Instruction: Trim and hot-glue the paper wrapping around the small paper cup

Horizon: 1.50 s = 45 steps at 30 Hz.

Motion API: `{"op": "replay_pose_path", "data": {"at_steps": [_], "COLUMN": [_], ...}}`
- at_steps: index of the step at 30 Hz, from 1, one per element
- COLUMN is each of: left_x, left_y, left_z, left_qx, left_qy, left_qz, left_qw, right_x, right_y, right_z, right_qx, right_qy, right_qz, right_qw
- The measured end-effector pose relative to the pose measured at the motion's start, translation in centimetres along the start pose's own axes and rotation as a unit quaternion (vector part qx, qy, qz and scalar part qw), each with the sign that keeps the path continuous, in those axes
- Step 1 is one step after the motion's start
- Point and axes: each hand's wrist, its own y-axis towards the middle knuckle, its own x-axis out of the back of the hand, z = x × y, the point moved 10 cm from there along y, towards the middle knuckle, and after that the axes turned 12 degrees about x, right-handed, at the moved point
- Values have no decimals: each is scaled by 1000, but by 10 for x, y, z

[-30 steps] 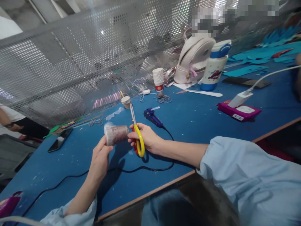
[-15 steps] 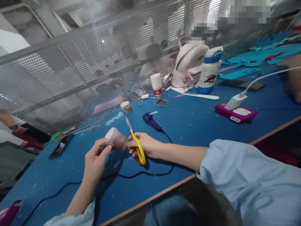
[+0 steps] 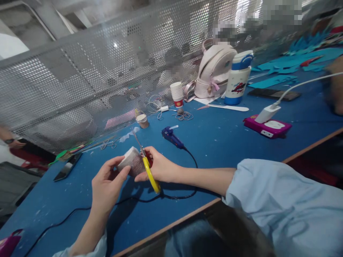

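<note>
My left hand (image 3: 105, 187) grips a small paper cup (image 3: 136, 163) by its white-edged end. Greyish-brown cord seems wound around the cup's side, and the cup lies tilted just above the table. Against the cup's other end, my right hand (image 3: 163, 167) holds scissors (image 3: 150, 174) with yellow and red handles. Their blades point up and away from me, and the right fingers seem to touch the cup too. Beyond the hands, a blue hot glue gun (image 3: 173, 138) rests on the table with a white glue stick poking out.
The glue gun's black cable (image 3: 134, 200) crosses the blue table (image 3: 214, 153). Farther back are a small wrapped cup (image 3: 142, 122), stacked paper cups (image 3: 177, 94), twine (image 3: 183, 115), a backpack (image 3: 213, 73) and a bottle (image 3: 238, 78). A purple power strip (image 3: 252, 124) sits right; phones lie on both sides.
My right hand has turned the scissors and shifted them slightly left, closer against the cup. The cup has tipped a little more upright in my left hand. The view has shifted slightly.
</note>
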Motion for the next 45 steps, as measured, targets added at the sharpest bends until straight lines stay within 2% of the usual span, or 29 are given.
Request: {"op": "replay_pose_path", "data": {"at_steps": [3,7,10,12,14,20,23,26,31,36,38,42,45], "left_x": [-4,-7,2,10,12,-15,-16,-15,-16,-34,-36,-31,-33], "left_y": [-8,-15,-13,-8,-3,10,10,8,12,9,4,-5,-9], "left_z": [-10,-24,-26,-23,-17,14,24,24,25,35,36,31,29], "left_qx": [-58,-143,-161,-149,-131,-63,-33,-9,85,161,154,97,93], "left_qy": [-8,-36,-40,-37,-29,-54,-76,-114,-325,-332,-312,-279,-268], "left_qz": [8,50,17,-24,-36,97,106,104,61,71,65,35,35], "left_qw": [998,988,986,988,990,992,991,988,940,927,935,955,958], "right_x": [-6,-3,-1,-2,-5,-11,-12,-17,-28,-28,-25,-23,-20], "right_y": [-2,-1,-3,-5,-7,-7,-8,-10,-10,-10,-11,-11,-12], "right_z": [-3,-2,-3,-5,-9,-15,-15,-13,-12,-18,-20,-17,-16], "right_qx": [-22,-56,-85,-102,-115,-118,-126,-132,-133,-134,-138,-134,-124], "right_qy": [56,122,136,141,143,173,207,235,287,292,288,281,246], "right_qz": [-10,-37,-40,-32,-20,7,4,16,43,39,22,8,2], "right_qw": [998,990,986,984,983,978,970,963,948,946,947,950,961]}}
